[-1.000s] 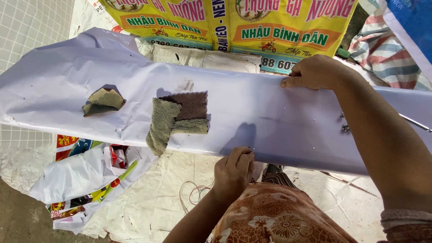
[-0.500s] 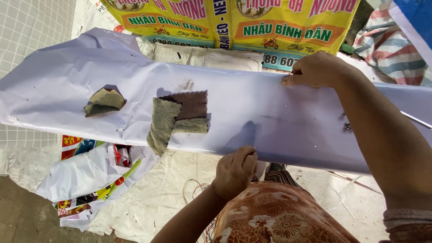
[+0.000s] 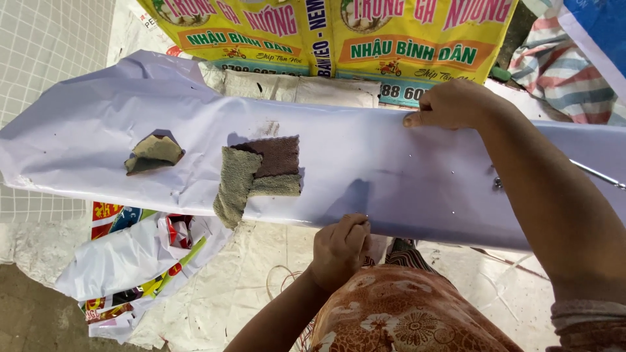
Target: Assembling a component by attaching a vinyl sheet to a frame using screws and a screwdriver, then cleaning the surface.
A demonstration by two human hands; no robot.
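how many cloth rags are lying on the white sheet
2: a small folded rag toward the sheet's left end, and a larger green-brown rag near the middle, draping over the near edge. More may be hidden underneath.

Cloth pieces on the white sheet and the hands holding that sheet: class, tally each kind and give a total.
Cloth pieces: 2, small folded scrap, larger green-brown cloth
Hands on the white sheet: 2, left hand, right hand
Total: 4

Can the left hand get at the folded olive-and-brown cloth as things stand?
Probably yes: the left hand grips the white sheet's near edge, the folded cloth lies uncovered just left of it, nothing between.
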